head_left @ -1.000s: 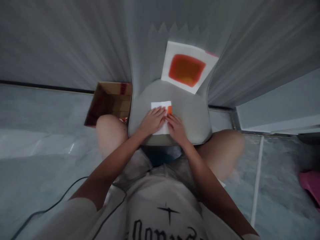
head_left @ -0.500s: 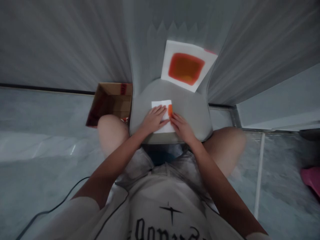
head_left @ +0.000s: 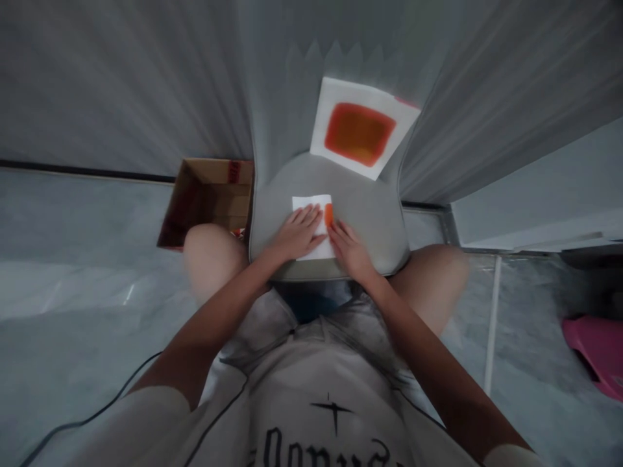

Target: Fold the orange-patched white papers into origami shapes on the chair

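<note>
Two hands (head_left: 298, 232) (head_left: 351, 250), two paper sheets (head_left: 309, 202) (head_left: 360, 133), one cardboard box (head_left: 209, 194), one chair (head_left: 377, 217), one pink object (head_left: 594, 353).

Small white paper (head_left: 311, 206), seemingly folded, lying flat just above frame centre, orange strip (head_left: 328, 213) along its right edge, lower part hidden

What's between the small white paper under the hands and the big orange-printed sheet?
Just bare grey seat between paper and sheet, per the head view.
</note>
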`<state>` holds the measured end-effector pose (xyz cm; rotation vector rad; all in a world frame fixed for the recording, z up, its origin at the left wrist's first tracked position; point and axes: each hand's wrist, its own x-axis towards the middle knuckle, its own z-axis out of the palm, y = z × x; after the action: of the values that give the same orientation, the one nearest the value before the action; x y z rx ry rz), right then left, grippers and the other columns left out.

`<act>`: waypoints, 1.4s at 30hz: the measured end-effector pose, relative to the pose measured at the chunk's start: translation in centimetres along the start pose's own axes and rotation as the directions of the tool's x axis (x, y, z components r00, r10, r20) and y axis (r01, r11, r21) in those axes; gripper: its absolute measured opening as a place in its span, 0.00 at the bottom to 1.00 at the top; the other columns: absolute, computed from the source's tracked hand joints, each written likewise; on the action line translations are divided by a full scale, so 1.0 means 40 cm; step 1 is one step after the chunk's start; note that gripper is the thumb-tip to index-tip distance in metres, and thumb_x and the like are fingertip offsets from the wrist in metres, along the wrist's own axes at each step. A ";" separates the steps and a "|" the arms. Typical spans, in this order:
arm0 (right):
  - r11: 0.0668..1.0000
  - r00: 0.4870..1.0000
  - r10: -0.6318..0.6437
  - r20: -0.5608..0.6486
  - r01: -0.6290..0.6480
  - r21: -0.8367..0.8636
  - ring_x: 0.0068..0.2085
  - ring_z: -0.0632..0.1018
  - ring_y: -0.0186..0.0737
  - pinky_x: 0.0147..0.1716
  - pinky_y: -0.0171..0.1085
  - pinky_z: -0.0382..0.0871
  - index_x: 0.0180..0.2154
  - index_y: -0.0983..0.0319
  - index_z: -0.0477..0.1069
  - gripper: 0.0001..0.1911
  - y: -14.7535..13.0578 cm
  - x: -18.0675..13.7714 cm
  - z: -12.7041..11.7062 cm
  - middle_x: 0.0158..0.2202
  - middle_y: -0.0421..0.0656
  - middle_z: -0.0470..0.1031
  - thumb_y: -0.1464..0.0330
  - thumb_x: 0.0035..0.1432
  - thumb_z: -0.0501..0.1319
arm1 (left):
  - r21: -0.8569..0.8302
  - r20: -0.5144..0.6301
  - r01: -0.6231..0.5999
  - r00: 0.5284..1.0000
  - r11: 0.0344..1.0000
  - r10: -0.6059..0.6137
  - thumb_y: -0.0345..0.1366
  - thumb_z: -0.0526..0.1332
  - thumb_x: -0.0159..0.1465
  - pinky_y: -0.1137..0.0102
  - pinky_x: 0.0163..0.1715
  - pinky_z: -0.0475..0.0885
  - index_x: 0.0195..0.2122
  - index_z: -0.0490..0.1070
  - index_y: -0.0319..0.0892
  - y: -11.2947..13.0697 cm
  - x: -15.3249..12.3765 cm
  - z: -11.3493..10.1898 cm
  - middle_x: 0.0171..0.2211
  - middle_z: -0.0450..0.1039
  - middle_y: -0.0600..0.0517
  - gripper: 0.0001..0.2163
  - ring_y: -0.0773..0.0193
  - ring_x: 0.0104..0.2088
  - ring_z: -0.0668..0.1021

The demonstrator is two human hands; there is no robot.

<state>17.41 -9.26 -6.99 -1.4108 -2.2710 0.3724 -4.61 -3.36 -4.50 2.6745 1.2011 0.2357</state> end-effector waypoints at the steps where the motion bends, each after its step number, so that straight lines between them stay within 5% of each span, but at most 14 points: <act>1: 1.000 1.000 0.012 0.010 -0.012 -0.012 0.76 0.57 0.52 0.73 0.58 0.56 0.69 0.65 0.65 0.26 -0.004 -0.001 -0.003 0.71 0.51 0.65 0.66 0.75 0.49 | -0.002 0.014 -0.011 1.000 1.000 0.011 0.56 0.47 0.75 0.52 0.75 0.46 0.76 0.50 0.33 -0.004 0.001 0.000 0.77 0.48 0.38 0.37 0.46 0.77 0.50; 6: 0.998 0.995 0.055 0.082 -0.052 -0.041 0.77 0.51 0.51 0.74 0.58 0.52 0.72 0.65 0.59 0.30 -0.024 0.001 -0.027 0.74 0.50 0.60 0.60 0.77 0.45 | -0.014 0.068 -0.035 0.997 0.999 0.036 0.70 0.54 0.64 0.51 0.75 0.42 0.76 0.47 0.31 -0.016 0.004 0.000 0.77 0.44 0.34 0.53 0.42 0.77 0.48; 17: 0.983 0.973 0.074 0.218 -0.034 -0.180 0.78 0.47 0.50 0.76 0.58 0.39 0.75 0.67 0.50 0.38 0.014 0.107 -0.033 0.76 0.50 0.55 0.51 0.76 0.37 | -0.051 0.094 0.016 0.996 0.999 -0.011 0.74 0.57 0.58 0.53 0.75 0.39 0.77 0.45 0.31 -0.013 0.005 -0.002 0.77 0.46 0.35 0.59 0.42 0.78 0.44; 28: 0.985 0.992 0.055 0.116 -0.034 -0.171 0.77 0.53 0.53 0.74 0.60 0.43 0.73 0.68 0.56 0.37 0.074 0.237 0.004 0.73 0.54 0.61 0.51 0.77 0.37 | -0.076 0.022 0.006 1.000 0.997 -0.004 0.74 0.60 0.56 0.51 0.74 0.43 0.75 0.50 0.33 -0.020 0.001 0.011 0.76 0.49 0.33 0.59 0.41 0.77 0.48; 34: 0.988 0.994 0.110 0.029 -0.106 -0.109 0.75 0.58 0.54 0.72 0.61 0.48 0.72 0.70 0.58 0.36 0.064 0.226 0.019 0.72 0.58 0.63 0.53 0.77 0.39 | -0.065 0.029 0.014 1.000 0.998 -0.012 0.73 0.61 0.56 0.52 0.74 0.45 0.76 0.49 0.34 -0.017 -0.001 0.001 0.76 0.49 0.34 0.59 0.41 0.77 0.49; 39: 0.977 0.960 0.188 -0.207 -0.204 -0.060 0.71 0.64 0.57 0.70 0.59 0.56 0.65 0.71 0.69 0.32 0.046 0.157 0.024 0.68 0.62 0.68 0.55 0.76 0.46 | -0.065 -0.053 -0.052 0.997 0.997 0.049 0.68 0.62 0.61 0.52 0.75 0.49 0.75 0.52 0.36 -0.025 -0.020 -0.010 0.76 0.48 0.37 0.52 0.45 0.77 0.51; 42: 0.981 0.963 0.170 -0.208 -0.186 -0.061 0.69 0.67 0.57 0.69 0.58 0.57 0.61 0.69 0.73 0.28 0.030 0.125 0.022 0.66 0.61 0.70 0.57 0.75 0.50 | -0.108 -0.183 -0.103 0.980 0.989 0.082 0.56 0.59 0.71 0.53 0.74 0.56 0.69 0.65 0.42 -0.029 -0.035 -0.002 0.72 0.62 0.43 0.32 0.52 0.74 0.60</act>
<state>15.99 -4.25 -7.16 -1.6213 -2.0227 0.1847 -6.39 -3.64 -4.79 2.6551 1.0735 0.5538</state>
